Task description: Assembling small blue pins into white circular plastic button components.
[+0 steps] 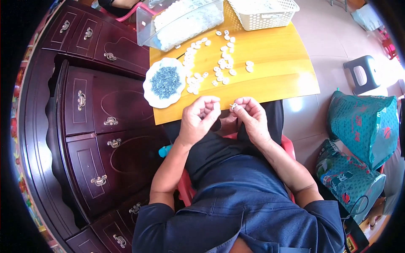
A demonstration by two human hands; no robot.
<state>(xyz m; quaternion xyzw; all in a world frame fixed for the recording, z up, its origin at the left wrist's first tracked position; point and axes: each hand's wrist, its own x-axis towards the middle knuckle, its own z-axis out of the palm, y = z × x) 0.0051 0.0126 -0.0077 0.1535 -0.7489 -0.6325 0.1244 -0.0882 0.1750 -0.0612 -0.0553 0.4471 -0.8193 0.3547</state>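
My left hand [198,121] is raised just off the table's near edge. Its thumb and forefinger pinch what looks like a small white plastic piece [216,106], mostly covered by the fingertips. Close by on the right, my right hand [254,119] pinches another small white plastic piece [233,106] with a thin pin-like end sticking out toward the left hand. Beyond my hands, several small white oval pieces [225,81] with dark holes lie scattered in loose rows. A white scalloped dish [148,93] holds a heap of small dark metal screws or nails [165,82].
On the yellow wooden table [278,59], a clear bin [145,36] of white pieces and a white perforated basket [270,22] stand at the back. Dark wooden drawers [90,101] line the left. Green bags [363,126] and a grey stool [362,69] stand at right.
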